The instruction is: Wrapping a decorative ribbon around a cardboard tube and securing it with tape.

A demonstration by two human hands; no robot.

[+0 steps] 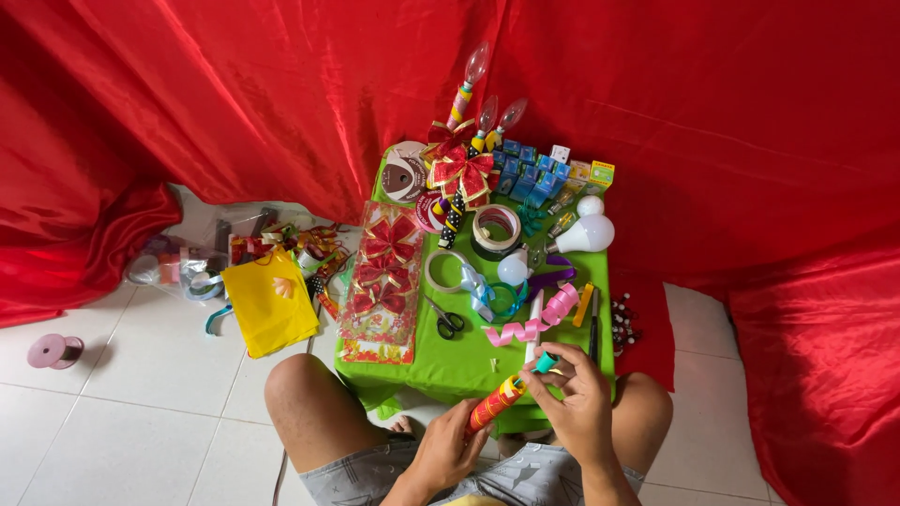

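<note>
My left hand (448,448) grips the lower end of a slim tube wrapped in red and yellow patterned paper (495,401), held over my lap at the front edge of the small green-covered table (469,361). My right hand (574,398) closes its fingers around the tube's upper end, where a teal tip (546,362) sticks out. A pink curled ribbon (534,321) lies on the table just beyond my right hand. Black-handled scissors (448,320) rest a little to the left of it.
The table also carries white bulbs (586,232), tape rolls (496,228), a pack of red bows (382,281), small blue boxes (527,176) and clear candle bulbs (476,66). A yellow bag (270,302) and clutter lie on the tile floor at left, a pink spool (53,349) farther left. Red drapes (712,122) surround everything.
</note>
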